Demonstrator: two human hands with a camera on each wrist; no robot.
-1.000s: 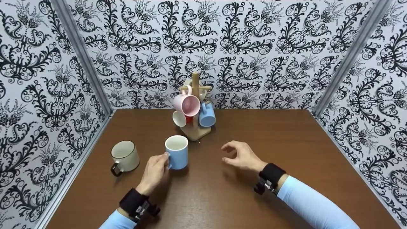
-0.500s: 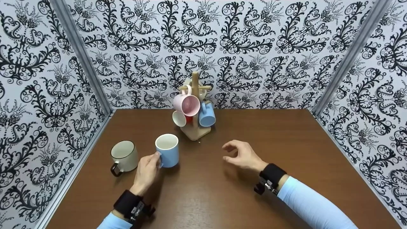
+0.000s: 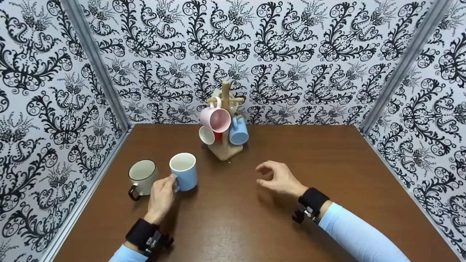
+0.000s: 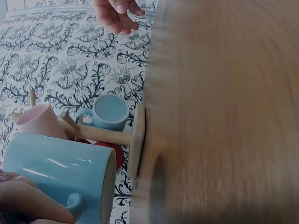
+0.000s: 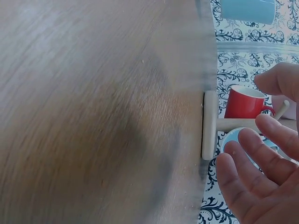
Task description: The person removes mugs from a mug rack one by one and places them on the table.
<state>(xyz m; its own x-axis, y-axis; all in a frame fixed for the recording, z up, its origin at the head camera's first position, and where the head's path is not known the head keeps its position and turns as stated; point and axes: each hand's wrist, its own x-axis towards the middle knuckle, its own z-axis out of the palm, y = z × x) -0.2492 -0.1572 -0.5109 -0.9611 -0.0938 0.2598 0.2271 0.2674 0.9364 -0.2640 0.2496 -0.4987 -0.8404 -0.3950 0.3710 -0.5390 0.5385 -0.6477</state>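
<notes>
Left hand (image 3: 161,198) pinches the near blue mug (image 3: 186,178) by its handle (image 4: 74,205); right hand (image 3: 279,179), fingers (image 5: 268,156) half open, holds nothing. Best keep the mug level, clear of the grey mug (image 3: 145,182).

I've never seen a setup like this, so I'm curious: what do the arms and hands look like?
They are a person's. The left hand and right hand wear no gloves. The left sleeve and right sleeve are light blue. Wide black bands circle both wrists, each with a small black-and-silver device; any markings are too small to read.
</notes>
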